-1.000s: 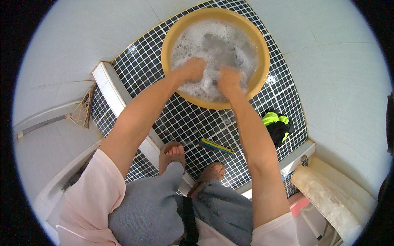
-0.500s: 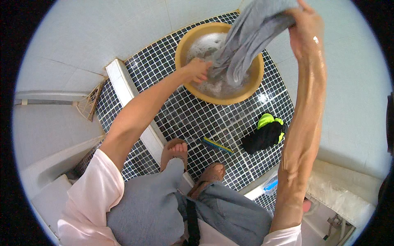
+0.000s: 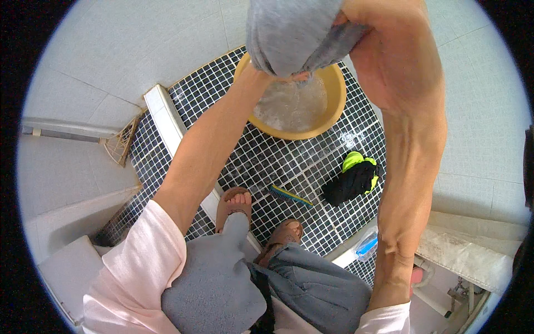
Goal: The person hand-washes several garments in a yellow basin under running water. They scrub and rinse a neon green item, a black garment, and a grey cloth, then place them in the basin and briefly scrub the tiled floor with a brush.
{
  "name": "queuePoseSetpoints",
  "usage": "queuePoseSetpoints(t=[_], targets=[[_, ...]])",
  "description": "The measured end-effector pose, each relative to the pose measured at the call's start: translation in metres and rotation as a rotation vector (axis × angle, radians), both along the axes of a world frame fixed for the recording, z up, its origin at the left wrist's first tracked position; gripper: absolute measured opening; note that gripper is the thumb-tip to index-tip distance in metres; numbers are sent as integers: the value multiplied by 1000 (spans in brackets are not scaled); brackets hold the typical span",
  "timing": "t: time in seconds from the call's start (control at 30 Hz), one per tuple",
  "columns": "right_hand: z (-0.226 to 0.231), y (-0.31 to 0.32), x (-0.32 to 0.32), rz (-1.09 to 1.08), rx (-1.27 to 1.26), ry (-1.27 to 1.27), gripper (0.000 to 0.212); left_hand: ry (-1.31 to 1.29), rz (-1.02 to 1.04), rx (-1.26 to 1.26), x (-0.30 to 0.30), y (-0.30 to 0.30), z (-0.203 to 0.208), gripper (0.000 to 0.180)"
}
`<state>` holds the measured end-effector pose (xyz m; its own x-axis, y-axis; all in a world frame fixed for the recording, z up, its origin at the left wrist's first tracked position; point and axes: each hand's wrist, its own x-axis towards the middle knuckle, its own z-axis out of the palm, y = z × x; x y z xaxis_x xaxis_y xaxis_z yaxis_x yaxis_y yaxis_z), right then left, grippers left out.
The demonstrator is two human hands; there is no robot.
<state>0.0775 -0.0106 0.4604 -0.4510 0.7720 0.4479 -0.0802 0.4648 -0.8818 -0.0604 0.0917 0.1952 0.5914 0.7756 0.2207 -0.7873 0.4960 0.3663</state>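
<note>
A wet grey cloth [image 3: 295, 36], possibly a garment, is bunched up close to me above the yellow basin [image 3: 337, 106]. My right hand [image 3: 384, 39] grips its upper right side, with the fingers closed into the folds. Under the cloth is my left hand [image 3: 266, 73], mostly covered by it. A few curled fingers show at its lower edge, with a bit of grey fabric hanging below them. Cloudy, sudsy water [image 3: 292, 106] fills the basin, whose far side is hidden by the cloth and my hands.
On the black mosaic-tiled floor lie a scrub brush [image 3: 290, 196] and a black and neon-yellow cloth bundle [image 3: 351, 181]. A white ledge [image 3: 165, 114] runs along the left. A clear plastic bag with something blue [image 3: 367, 245] rests on the right-hand sill. Pale walls stand close around.
The grey cloth has been raised and gathered from the basin, moving left and nearer to me. My left hand has gone from the basin's edge to beneath the cloth.
</note>
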Motion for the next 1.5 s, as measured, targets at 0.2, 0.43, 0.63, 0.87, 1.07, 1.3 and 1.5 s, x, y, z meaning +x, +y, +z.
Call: queuePoseSetpoints(t=[0.2, 0.43, 0.63, 0.87, 1.07, 1.3, 1.5], targets=[[-31, 73, 59, -168, -139, 80, 35, 599, 480, 453, -6, -37, -31, 55], [-234, 170, 135, -596, -546, -46, 42, 418, 158, -822, -22, -66, -30, 44], [-322, 107, 76, -245, -1130, 439, 76, 197, 121, -468, 2, -67, -29, 42], [-297, 109, 71, -157, -1072, 738, 78, 223, 85, -467, 14, -71, -20, 54], [-269, 135, 84, -268, -1120, 504, 56, 512, 93, -211, 7, -93, 2, 97], [-273, 167, 82, -327, -856, -69, 66, 1055, 63, 310, 15, -72, 4, 129], [-315, 166, 62, -626, -530, -635, 55, 1815, 235, 717, 40, -63, -1, 121]])
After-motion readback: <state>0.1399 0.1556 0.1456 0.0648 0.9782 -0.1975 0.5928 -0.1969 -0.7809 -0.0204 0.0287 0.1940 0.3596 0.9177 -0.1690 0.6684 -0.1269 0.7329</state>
